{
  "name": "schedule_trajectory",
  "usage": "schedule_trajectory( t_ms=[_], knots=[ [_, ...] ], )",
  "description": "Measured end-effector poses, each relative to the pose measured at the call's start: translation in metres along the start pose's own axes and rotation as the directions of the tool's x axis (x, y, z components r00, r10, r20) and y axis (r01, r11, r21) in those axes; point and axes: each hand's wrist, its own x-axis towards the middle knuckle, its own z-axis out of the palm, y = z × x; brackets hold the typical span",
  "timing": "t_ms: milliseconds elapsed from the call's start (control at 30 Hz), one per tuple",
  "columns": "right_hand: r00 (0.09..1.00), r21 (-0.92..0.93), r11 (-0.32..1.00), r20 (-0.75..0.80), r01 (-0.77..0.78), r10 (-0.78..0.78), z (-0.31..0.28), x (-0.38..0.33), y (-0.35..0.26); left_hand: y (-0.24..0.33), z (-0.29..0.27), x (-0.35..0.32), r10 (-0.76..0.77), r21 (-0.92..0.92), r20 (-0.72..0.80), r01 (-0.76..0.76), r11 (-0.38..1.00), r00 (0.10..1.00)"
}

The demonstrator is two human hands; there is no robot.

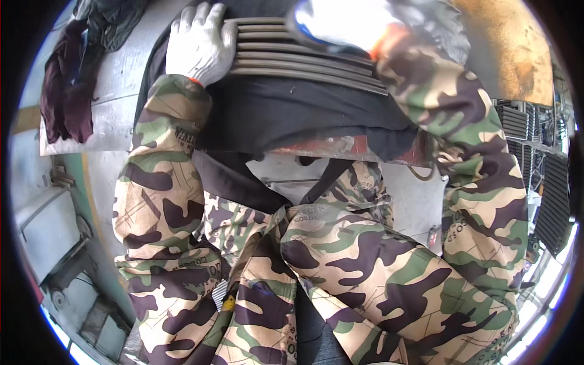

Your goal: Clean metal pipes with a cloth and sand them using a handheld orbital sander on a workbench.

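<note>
Several long, dark grey metal bars [298, 64] lie side by side on a black cloth [292, 112] at the top of the view. My left hand [201, 48], in a white knitted glove, rests flat on their left ends with its fingers stretched out. Over the right part of the bars is my right hand [365, 27], also in white with an orange cuff edge. Glare and motion smear it, so its fingers do not show. A blue-edged white patch [310, 24] is at its left side; I cannot tell whether it is something held.
Dark red garments [67, 91] and dark green cloth [115, 21] lie on the grey metal table [115, 115] to the left. Crumpled grey plastic [444, 24] and a brown board [517, 48] are at the far right. Racks hold stacked dark bars [550, 201] on the right.
</note>
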Motion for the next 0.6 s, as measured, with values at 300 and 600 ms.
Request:
schedule_trajectory(
  t_ms=[300,600],
  knots=[
    [1.0,0.032,0.999,0.02,-0.002,0.002,-0.025,-0.05,0.022,-0.012,0.004,0.003,-0.017,-0.018,0.043,0.018,1.0,0.999],
    [0.994,0.101,0.994,0.102,0.036,-0.046,-0.036,-0.044,0.003,-0.025,0.018,-0.014,-0.112,-0.061,0.006,0.112,0.992,0.994]
  ],
)
